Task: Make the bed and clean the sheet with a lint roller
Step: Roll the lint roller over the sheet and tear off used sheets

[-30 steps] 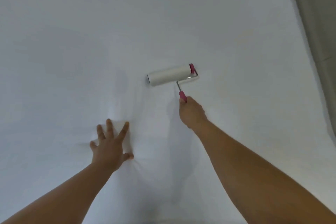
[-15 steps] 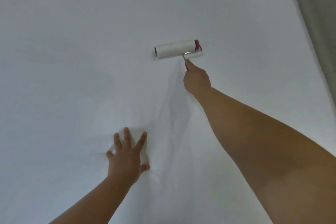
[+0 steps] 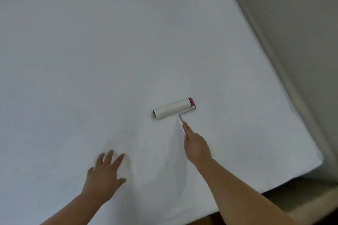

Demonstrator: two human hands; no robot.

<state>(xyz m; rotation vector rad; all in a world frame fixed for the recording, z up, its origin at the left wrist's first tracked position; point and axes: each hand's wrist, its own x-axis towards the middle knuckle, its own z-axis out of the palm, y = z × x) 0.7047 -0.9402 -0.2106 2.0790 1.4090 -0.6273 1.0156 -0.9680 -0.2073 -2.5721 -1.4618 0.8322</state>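
A white sheet [image 3: 109, 60] covers the bed and fills most of the view. A lint roller [image 3: 172, 108] with a white roll, a metal arm and a pink handle lies with its roll on the sheet, right of centre. My right hand [image 3: 196, 147] grips the pink handle from below, the forefinger stretched along it. My left hand [image 3: 105, 173] presses flat on the sheet with spread fingers, lower left of the roller. Faint creases run in the sheet between the two hands.
The bed's right edge [image 3: 285, 97] runs diagonally down to a corner at the lower right. Beyond it stands a pale wall [image 3: 301, 23]. A strip of dark floor [image 3: 285, 204] shows below the corner.
The roller went away from me up the sheet, then came back toward me. The left hand stays flat on the sheet. The view has shifted so the bed's corner shows.
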